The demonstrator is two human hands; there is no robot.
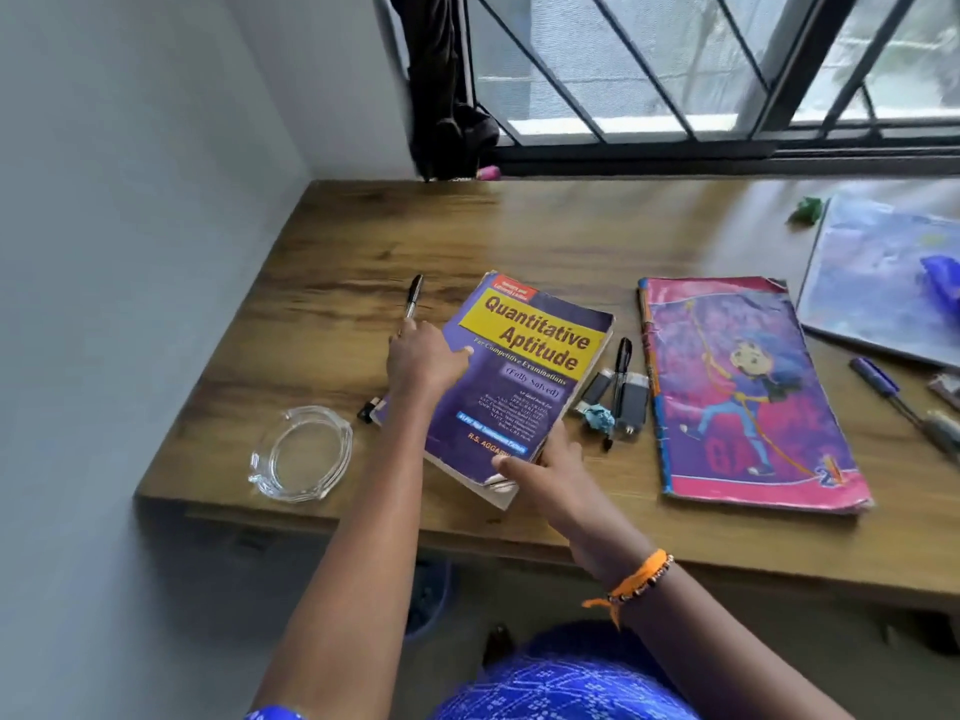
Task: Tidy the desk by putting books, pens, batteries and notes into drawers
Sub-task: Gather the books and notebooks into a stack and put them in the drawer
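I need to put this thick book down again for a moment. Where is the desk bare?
Bare wood lies at the back, between the window sill and the black pen, and left of it toward the wall. It is crowded between the purple book and the pink book, where batteries lie.

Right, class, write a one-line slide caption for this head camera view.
Both hands, left and right, grip a purple book on a wooden desk.

Soft daylight from the window (675, 70) glares on the desk (571, 231); wide-angle edges bend, slightly blurred.
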